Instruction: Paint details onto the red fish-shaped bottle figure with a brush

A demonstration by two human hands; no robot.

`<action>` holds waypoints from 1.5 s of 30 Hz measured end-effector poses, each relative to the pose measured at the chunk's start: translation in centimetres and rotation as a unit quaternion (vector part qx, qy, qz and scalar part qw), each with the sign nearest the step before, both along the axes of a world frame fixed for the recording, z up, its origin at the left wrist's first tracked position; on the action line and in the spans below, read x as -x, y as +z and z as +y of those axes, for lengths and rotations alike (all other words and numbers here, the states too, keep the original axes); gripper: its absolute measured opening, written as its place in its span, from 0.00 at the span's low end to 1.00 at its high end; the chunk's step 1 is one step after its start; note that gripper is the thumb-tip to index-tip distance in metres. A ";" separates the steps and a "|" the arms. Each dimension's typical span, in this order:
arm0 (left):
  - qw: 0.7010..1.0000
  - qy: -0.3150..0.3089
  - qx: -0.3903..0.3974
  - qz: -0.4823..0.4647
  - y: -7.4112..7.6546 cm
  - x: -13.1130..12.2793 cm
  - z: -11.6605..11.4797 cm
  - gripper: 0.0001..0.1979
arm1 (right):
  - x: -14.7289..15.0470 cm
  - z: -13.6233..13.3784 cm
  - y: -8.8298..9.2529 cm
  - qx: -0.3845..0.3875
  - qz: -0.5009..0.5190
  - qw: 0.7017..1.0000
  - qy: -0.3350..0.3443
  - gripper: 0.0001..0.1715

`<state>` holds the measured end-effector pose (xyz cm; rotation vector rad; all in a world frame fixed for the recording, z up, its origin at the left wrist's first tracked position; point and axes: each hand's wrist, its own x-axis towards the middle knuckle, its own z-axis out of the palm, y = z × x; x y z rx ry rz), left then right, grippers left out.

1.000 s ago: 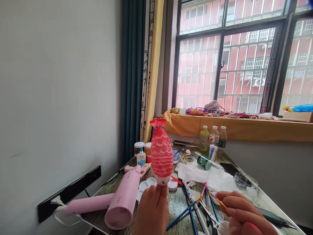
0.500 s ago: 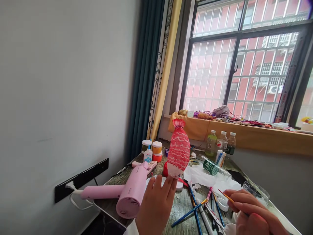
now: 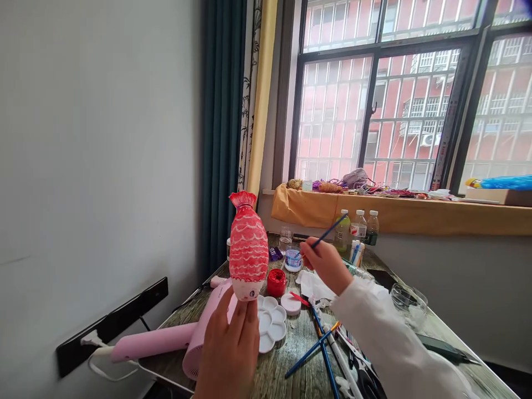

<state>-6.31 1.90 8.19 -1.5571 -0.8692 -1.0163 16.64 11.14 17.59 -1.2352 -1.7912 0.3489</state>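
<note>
Since half a second ago my right hand (image 3: 327, 264) has left the near right corner and reached out to the far middle of the worktop (image 3: 300, 344). It now pinches a blue-handled brush (image 3: 329, 231) instead of the orange one. The fingers are closed on the shaft. The handle slants up and to the right, and the lower end points down towards a small white pot (image 3: 293, 259). I cannot tell whether the bristles touch the pot.

My left hand (image 3: 230, 350) is at the near edge with its fingertips gripping the bottom of the painted fish bottle (image 3: 248, 247). The bottle's long axis is close to upright. The frilled red tail points at the ceiling, and the white head end, with its small eye, sits down in my fingers. The bottle rises directly above the left hand, well to the left of the right hand and apart from it.

A red jar (image 3: 276, 281) stands between the bottle and the right hand, just beyond a white flower-shaped palette (image 3: 271, 325). A pink hair dryer (image 3: 195, 339) lies behind the left hand. Loose brushes (image 3: 322, 354) lie scattered on the worktop below my right sleeve.
</note>
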 end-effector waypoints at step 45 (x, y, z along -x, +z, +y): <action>0.995 -0.042 0.073 0.058 -1.7 0.4 -0.6 0.19 | -0.4 -10.1 0.3 -0.215 0.305 0.923 0.090 0.29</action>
